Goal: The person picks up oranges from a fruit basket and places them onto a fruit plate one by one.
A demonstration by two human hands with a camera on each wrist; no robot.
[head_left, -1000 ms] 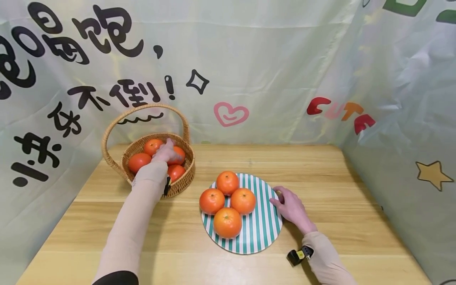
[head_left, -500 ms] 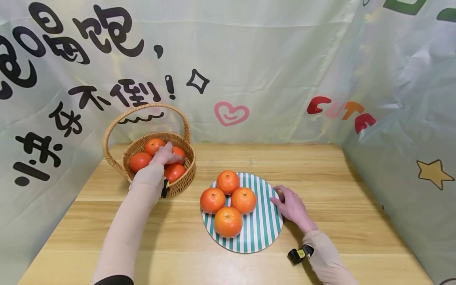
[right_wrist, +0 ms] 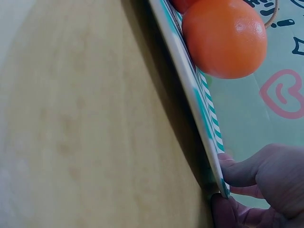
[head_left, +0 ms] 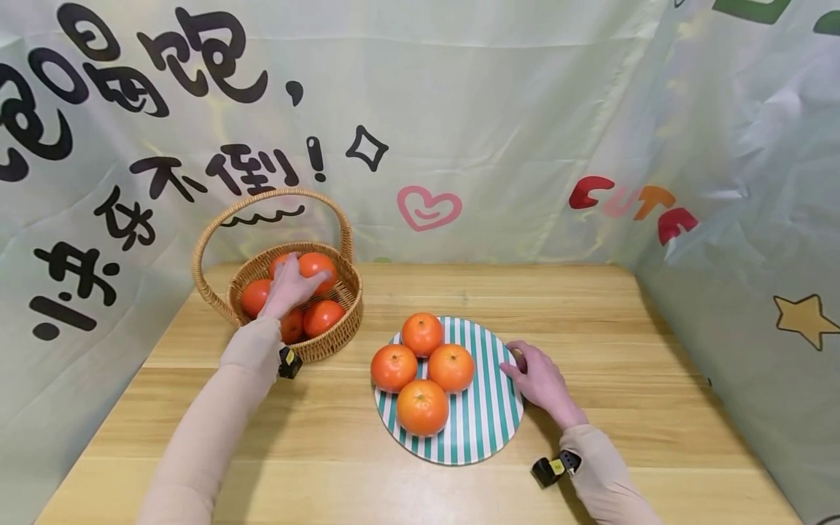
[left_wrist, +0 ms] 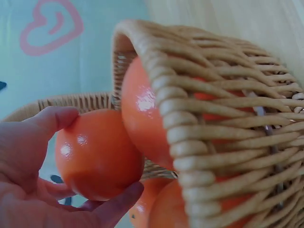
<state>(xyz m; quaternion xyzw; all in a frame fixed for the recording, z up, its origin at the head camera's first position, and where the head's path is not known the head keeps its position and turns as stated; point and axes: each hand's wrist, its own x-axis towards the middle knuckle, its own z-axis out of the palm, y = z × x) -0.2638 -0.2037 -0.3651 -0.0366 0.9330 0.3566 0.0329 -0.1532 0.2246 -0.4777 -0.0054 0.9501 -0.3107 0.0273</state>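
Note:
In the head view my left hand (head_left: pixel 287 286) reaches into a round wicker basket (head_left: pixel 344 324) with a tall handle. In the left wrist view its thumb and fingers grip a shiny orange (left_wrist: pixel 99 154) from two sides, at the basket's opening. Several more oranges lie in the basket, one orange (head_left: pixel 324 317) near its front right. My right hand (head_left: pixel 541 379) pinches the rim of a round plate (head_left: pixel 482 415) with green and white stripes, thumb on top and fingers under the edge. Several oranges sit on the plate's left half, the largest orange (head_left: pixel 422 407) at the front.
Both things stand on a light wooden table (head_left: pixel 367 481), the basket at the back left and the plate near the middle. A printed cloth (head_left: pixel 499 131) hangs behind and along the sides. The basket handle (head_left: pixel 203 248) arches high over the fruit.
My left hand has shifted slightly left in the basket, and the orange it holds has moved up and left. More of the front fruit now shows. My right hand stays at the plate's rim.

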